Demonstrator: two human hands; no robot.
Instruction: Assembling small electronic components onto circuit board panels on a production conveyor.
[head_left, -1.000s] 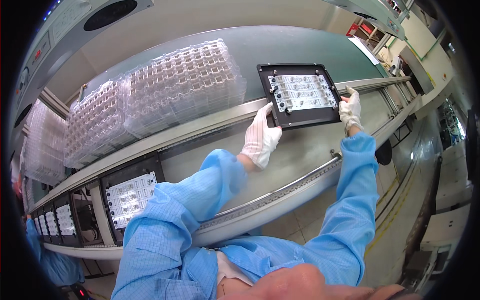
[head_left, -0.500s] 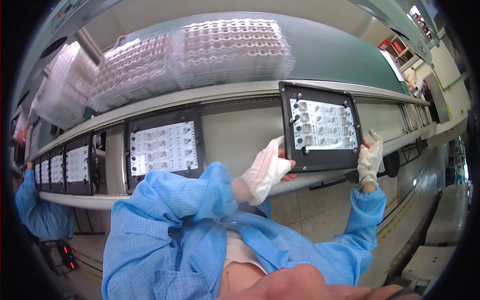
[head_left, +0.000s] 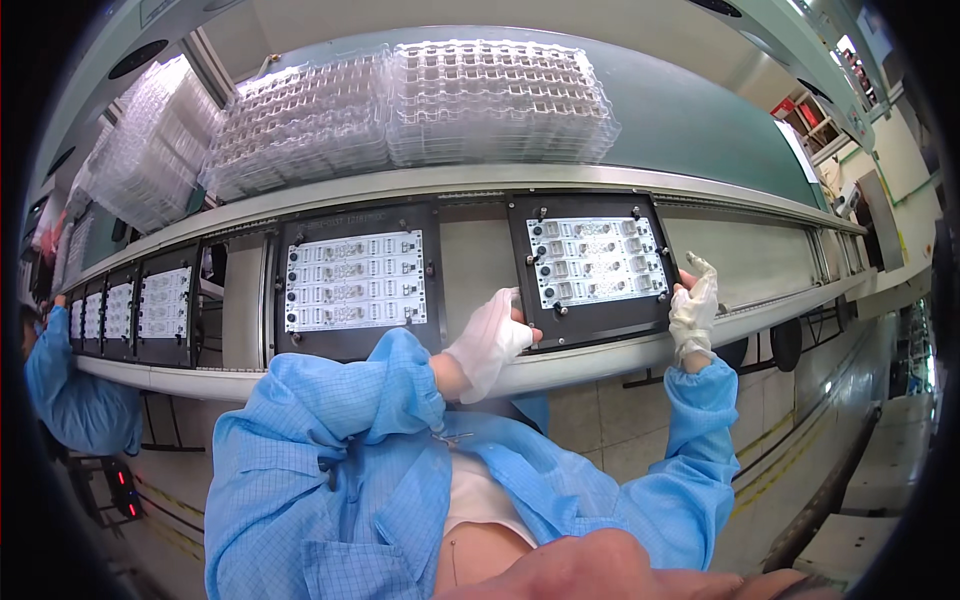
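- Frame (head_left: 611, 322), black and rectangular, lies in the head view across the conveyor belt (head_left: 475, 265), right of centre; whether it rests on the rails or just above them cannot be told.
- White boards (head_left: 600, 262) sit inside it in four rows, with dark knobs down their left side.
- The two hands are well apart, each closed on the frame: the left hand (head_left: 490, 345) at its near left corner, the right hand (head_left: 695, 310) at its right edge toward the near side.
- Both wear pale gloves with bare fingertips, below blue sleeves (head_left: 690, 430).
- A second black frame (head_left: 310, 345) with white boards lies to the left on the same line, with bare belt between the two.
- More loaded frames (head_left: 165, 350) stand in a row farther left, near another person's blue sleeve (head_left: 85, 390).
- Beyond the far rail, stacks of clear plastic trays (head_left: 500, 100) stand on a green surface (head_left: 690, 115); a white sheet (head_left: 800, 155) lies at its right end.
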